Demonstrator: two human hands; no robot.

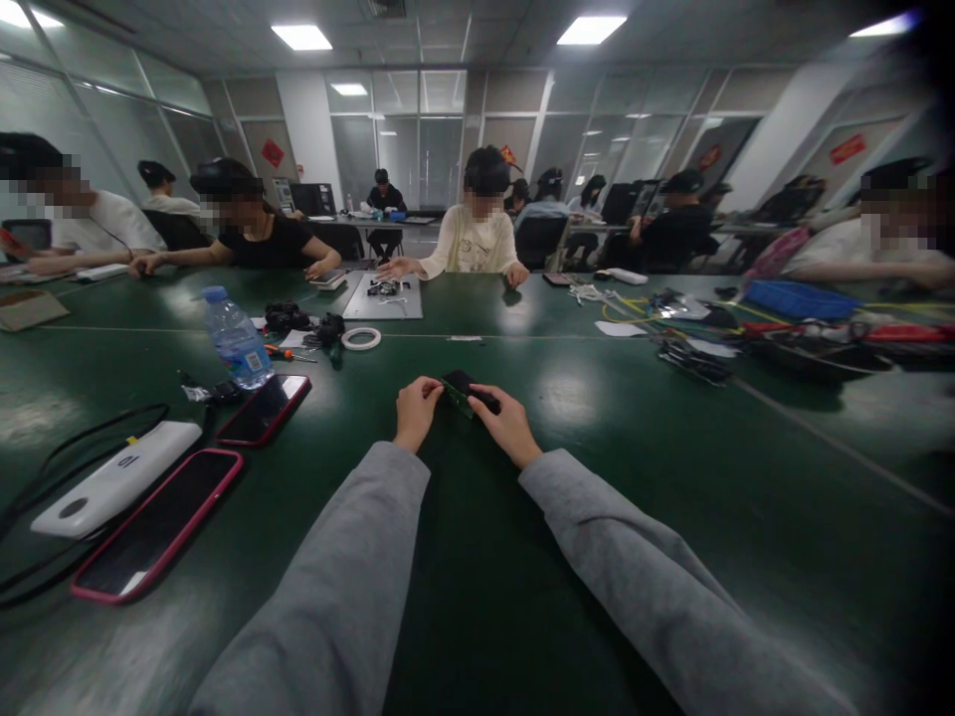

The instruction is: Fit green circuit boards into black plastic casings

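Note:
Over the green table, a small flat piece, black on top with a green face like a circuit board [459, 391], sits tilted between my two hands. My left hand [417, 410] is closed, thumb and forefinger pinched at the piece's left edge. From the other side my right hand [504, 423] grips it, the thumb on the near side and the fingers along the black part. Fine details of the piece are too small to make out. Grey sleeves cover both my forearms.
On the left lie two red-cased phones [156, 525] [265, 410], a white power bank [117, 479] with black cables, and a water bottle [237, 338]. A tape roll [361, 339] and screwdriver [289, 354] lie farther off. Cables and a blue tray [802, 299] lie right. Several people sit around.

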